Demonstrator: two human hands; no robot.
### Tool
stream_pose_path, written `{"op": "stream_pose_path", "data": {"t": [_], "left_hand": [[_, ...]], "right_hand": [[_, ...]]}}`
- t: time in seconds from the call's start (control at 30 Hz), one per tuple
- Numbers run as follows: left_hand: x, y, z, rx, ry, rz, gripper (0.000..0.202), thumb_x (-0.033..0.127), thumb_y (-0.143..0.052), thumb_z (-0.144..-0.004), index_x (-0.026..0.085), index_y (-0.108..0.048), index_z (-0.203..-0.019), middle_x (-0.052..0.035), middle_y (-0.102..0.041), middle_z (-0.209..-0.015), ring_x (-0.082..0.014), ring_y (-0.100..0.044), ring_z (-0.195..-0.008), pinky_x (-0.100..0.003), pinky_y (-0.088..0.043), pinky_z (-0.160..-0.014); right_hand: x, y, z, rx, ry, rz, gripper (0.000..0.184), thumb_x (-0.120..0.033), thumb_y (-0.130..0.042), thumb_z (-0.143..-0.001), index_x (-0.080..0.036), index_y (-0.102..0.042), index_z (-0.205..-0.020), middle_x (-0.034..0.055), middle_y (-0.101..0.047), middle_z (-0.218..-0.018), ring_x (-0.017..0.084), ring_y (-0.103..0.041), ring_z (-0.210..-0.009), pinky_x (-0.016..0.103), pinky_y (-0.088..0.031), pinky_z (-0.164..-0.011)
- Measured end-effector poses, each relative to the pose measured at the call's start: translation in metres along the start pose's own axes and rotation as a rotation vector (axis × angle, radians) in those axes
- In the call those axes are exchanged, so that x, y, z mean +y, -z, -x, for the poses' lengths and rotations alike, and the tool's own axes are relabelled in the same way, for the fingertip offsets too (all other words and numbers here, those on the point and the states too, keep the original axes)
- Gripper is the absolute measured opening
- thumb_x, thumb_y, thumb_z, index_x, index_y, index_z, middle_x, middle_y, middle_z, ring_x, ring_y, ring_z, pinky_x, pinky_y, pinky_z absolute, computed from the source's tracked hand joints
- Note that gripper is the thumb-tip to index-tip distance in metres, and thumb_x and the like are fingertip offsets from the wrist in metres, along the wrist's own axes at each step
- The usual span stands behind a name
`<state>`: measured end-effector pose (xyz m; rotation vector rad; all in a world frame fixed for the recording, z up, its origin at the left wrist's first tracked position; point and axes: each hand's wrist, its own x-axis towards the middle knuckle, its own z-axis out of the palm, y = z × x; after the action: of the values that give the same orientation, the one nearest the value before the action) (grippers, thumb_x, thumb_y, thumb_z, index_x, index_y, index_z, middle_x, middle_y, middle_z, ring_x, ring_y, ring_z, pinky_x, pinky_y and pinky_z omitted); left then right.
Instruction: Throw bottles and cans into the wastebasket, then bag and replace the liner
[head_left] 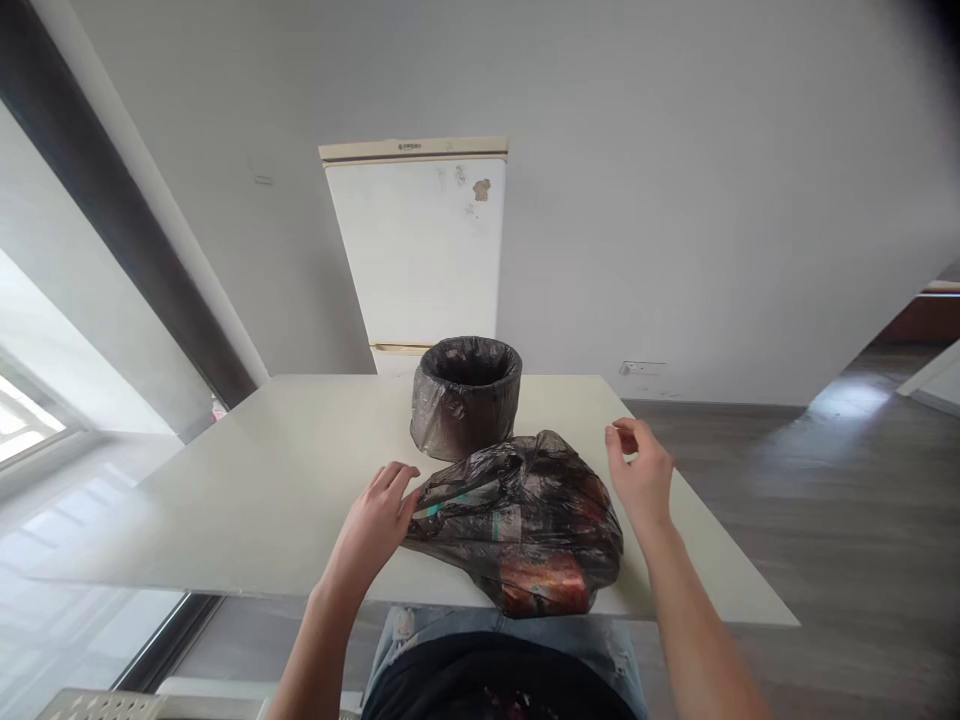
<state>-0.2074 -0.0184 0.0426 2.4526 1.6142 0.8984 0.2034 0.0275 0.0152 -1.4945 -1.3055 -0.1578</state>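
Observation:
A thin black plastic bag (544, 520) lies bulging on the table, with red, orange and teal packaging showing through it. Its gathered end points left, towards my left hand (379, 515). That hand is open, fingers loosely bent and the thumb touching the edge of the bag's end. To the right of the bag, my right hand (641, 470) is raised just above the table, apart from the plastic. Its thumb and forefinger tips come together, with nothing visible between them. Behind the bag stands a round bin (465, 405) lined with another black bag folded over its rim.
The pale table (247, 500) has its near edge at my waist. A white fridge (424, 250) stands beyond it against a grey wall. A wall socket (642, 369) sits low on the right, above dark wood flooring (757, 490). At the bottom left is a perforated light-coloured item (97, 705).

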Motion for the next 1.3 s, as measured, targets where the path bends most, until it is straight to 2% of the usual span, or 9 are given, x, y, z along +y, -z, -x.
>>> {"op": "stream_pose_path", "data": {"t": [0.07,0.13,0.27,0.4,0.5,0.7,0.97,1.07,1.3], "left_hand": [[0.005,-0.001,0.001,0.051,-0.168,0.081,0.023,0.020,-0.047,-0.105,0.024,-0.064,-0.121,-0.0106,-0.069,-0.121,-0.0237,-0.067,-0.115,-0.037,-0.053,-0.099],[0.011,-0.004,0.001,-0.012,-0.274,0.130,0.028,0.017,-0.045,-0.105,0.024,-0.065,-0.123,-0.0098,-0.070,-0.122,-0.0227,-0.066,-0.118,-0.037,-0.054,-0.103],[0.009,-0.017,0.000,-0.172,-0.246,0.114,0.037,0.013,-0.041,-0.105,0.026,-0.069,-0.124,-0.0069,-0.074,-0.122,-0.0214,-0.069,-0.113,-0.037,-0.058,-0.098],[-0.007,-0.030,0.001,-0.306,-0.236,0.073,0.040,0.016,-0.049,-0.101,0.030,-0.066,-0.135,-0.0053,-0.070,-0.135,-0.0244,-0.063,-0.127,-0.042,-0.053,-0.109],[-0.014,-0.034,0.002,-0.354,-0.145,0.033,0.042,0.023,-0.056,-0.099,0.031,-0.063,-0.139,-0.0059,-0.069,-0.135,-0.0267,-0.062,-0.127,-0.044,-0.051,-0.109],[-0.017,-0.038,0.000,-0.375,-0.042,-0.015,0.034,0.020,-0.063,-0.093,0.029,-0.069,-0.125,-0.0076,-0.071,-0.128,-0.0276,-0.061,-0.123,-0.042,-0.047,-0.104],[-0.028,-0.044,0.005,-0.312,-0.045,-0.034,0.033,0.013,-0.067,-0.086,0.029,-0.070,-0.115,-0.0061,-0.067,-0.127,-0.0279,-0.060,-0.116,-0.042,-0.048,-0.098],[-0.028,-0.039,0.006,-0.259,-0.052,0.063,0.028,0.016,-0.063,-0.091,0.028,-0.069,-0.117,-0.0074,-0.066,-0.127,-0.0273,-0.060,-0.118,-0.042,-0.049,-0.100],[-0.019,-0.015,0.001,-0.006,-0.017,0.317,0.026,0.035,-0.052,-0.105,0.027,-0.066,-0.125,-0.0082,-0.071,-0.121,-0.0241,-0.067,-0.114,-0.038,-0.055,-0.098]], "right_hand": [[0.029,-0.007,-0.015,-0.040,-0.053,0.008,0.034,-0.052,-0.056,-0.096,-0.020,-0.067,-0.097,0.0065,-0.071,-0.079,0.022,-0.063,-0.070,0.033,-0.047,-0.073],[0.056,-0.019,-0.029,-0.122,-0.088,0.027,0.035,-0.053,-0.056,-0.092,-0.020,-0.067,-0.086,0.0081,-0.072,-0.075,0.024,-0.064,-0.072,0.034,-0.045,-0.075],[0.092,-0.044,-0.041,-0.204,-0.183,0.035,0.037,-0.053,-0.050,-0.086,-0.020,-0.065,-0.077,0.0090,-0.071,-0.071,0.025,-0.063,-0.071,0.035,-0.044,-0.073],[0.104,-0.063,-0.026,-0.261,-0.189,0.032,0.037,-0.053,-0.049,-0.085,-0.021,-0.064,-0.072,0.0087,-0.071,-0.070,0.023,-0.061,-0.068,0.034,-0.042,-0.070],[0.108,-0.074,-0.015,-0.312,-0.176,0.023,0.034,-0.049,-0.051,-0.085,-0.021,-0.065,-0.075,0.0078,-0.072,-0.074,0.022,-0.061,-0.070,0.033,-0.042,-0.071],[0.110,-0.082,-0.012,-0.395,-0.149,0.015,0.032,-0.049,-0.051,-0.085,-0.021,-0.066,-0.076,0.0071,-0.072,-0.077,0.022,-0.060,-0.072,0.033,-0.042,-0.073],[0.111,-0.080,-0.010,-0.430,-0.162,0.042,0.031,-0.047,-0.049,-0.085,-0.022,-0.064,-0.075,0.0069,-0.072,-0.078,0.022,-0.062,-0.074,0.033,-0.044,-0.074],[0.110,-0.081,-0.009,-0.445,-0.163,0.052,0.030,-0.046,-0.048,-0.084,-0.022,-0.063,-0.074,0.0073,-0.072,-0.079,0.023,-0.062,-0.074,0.033,-0.044,-0.073],[0.109,-0.082,-0.010,-0.474,-0.147,0.064,0.030,-0.045,-0.045,-0.085,-0.022,-0.063,-0.077,0.0078,-0.072,-0.080,0.023,-0.062,-0.075,0.033,-0.044,-0.073]]}}
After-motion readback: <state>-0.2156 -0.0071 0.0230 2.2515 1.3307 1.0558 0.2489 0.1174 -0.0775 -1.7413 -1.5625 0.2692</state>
